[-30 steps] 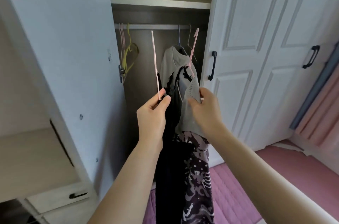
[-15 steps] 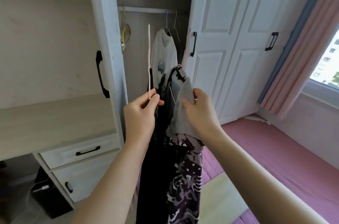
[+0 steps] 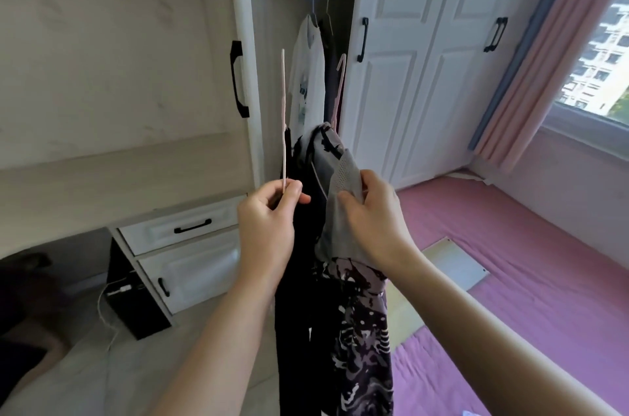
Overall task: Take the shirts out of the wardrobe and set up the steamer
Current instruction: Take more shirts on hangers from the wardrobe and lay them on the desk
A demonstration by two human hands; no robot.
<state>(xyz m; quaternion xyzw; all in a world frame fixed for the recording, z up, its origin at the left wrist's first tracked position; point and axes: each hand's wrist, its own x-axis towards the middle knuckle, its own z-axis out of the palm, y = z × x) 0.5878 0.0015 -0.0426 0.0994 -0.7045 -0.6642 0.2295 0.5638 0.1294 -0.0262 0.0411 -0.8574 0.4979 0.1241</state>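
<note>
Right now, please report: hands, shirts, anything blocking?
Left hand pinches pink hanger. Right hand grips grey shirt; dark garments hang between. White shirt still on wardrobe rail. Nothing blocking.

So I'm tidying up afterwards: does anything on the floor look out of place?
Yes: a pale flat board lies loose on the pink floor mat near the white wardrobe doors, with nothing to show where it belongs.

I've drawn back from the white wardrobe (image 3: 384,75), and its open compartment now sits farther off and higher. The dark and grey hanging garments (image 3: 335,245) have come out with me, clear of the rail. White drawers (image 3: 183,245) and the window (image 3: 599,51) have come into sight.
</note>
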